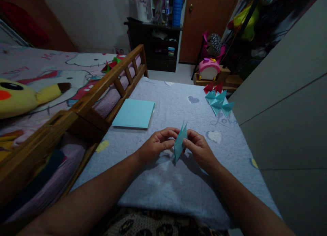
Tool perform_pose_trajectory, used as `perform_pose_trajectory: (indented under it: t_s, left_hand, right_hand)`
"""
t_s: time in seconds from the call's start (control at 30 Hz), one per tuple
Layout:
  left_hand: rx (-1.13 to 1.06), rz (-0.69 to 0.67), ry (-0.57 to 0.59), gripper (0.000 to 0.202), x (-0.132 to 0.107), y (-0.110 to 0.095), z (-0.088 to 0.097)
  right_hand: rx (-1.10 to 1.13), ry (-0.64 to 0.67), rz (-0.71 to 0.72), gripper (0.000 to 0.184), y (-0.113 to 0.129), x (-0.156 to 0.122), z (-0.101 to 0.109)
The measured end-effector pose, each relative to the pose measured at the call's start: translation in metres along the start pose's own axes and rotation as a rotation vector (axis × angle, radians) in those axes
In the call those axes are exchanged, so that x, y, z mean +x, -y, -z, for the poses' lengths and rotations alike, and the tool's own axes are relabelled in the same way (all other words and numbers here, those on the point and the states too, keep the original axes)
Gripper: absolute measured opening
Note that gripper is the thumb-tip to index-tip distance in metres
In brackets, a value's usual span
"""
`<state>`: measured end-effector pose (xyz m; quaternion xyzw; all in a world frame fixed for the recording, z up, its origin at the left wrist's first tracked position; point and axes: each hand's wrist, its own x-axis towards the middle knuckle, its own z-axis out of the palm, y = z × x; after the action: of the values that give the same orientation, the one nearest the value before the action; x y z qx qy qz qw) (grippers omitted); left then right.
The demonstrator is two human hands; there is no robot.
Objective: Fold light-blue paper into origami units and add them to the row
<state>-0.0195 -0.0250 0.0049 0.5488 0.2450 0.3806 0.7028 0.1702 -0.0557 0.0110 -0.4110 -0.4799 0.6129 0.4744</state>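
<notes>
Folded paper point(181, 144): upright between both hands
Right hand point(200, 148): pinching it
Left hand point(157, 144): half-curled at its edge, grip unclear

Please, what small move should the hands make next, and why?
Perhaps the left hand should gently open the folded paper at its top: the right hand pinches it, and its upper tips stand close together, while the blue-green folded shapes beyond look spread wider.

Two hands point(201, 149), one folded paper point(180, 146), one paper stack point(135, 113), one doorknob point(191, 7) (the blue figures point(216, 102) overlap past counting).
</notes>
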Motion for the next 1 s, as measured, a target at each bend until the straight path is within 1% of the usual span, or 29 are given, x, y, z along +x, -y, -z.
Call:
perform_pose_trajectory:
  t_s: [0.1, 0.27, 0.47, 0.6, 0.8, 1.0]
  left_hand:
    - [-0.074, 0.036, -0.019, 0.021, 0.0006, 0.0023, -0.0023]
    - [-0.12, 0.096, -0.065, 0.021, 0.001, 0.0053, -0.0037]
    - [-0.11, 0.082, -0.051, 0.028, 0.0012, 0.009, 0.0002]
    - [-0.077, 0.079, -0.059, 0.026, 0.0013, 0.009, 0.0009]
    - [-0.094, 0.081, -0.051, 0.028, 0.0014, 0.0055, -0.0014]
    - [-0.15, 0.075, -0.021, 0.034, 0.0022, 0.0008, -0.0051]
  right_hand:
    - [-0.036, -0.002, -0.002, 0.027, 0.0018, -0.0007, -0.0022]
    - [-0.071, 0.001, -0.026, 0.028, 0.0026, -0.0011, -0.0044]
    - [-0.098, -0.024, -0.034, 0.027, 0.0024, -0.0014, -0.0027]
    - [-0.088, -0.025, -0.023, 0.028, 0.0028, -0.001, -0.0019]
    - [-0.009, -0.009, -0.062, 0.028, 0.0015, 0.0, -0.0012]
    - [0.076, 0.001, -0.097, 0.029, -0.0052, 0.0022, 0.0015]
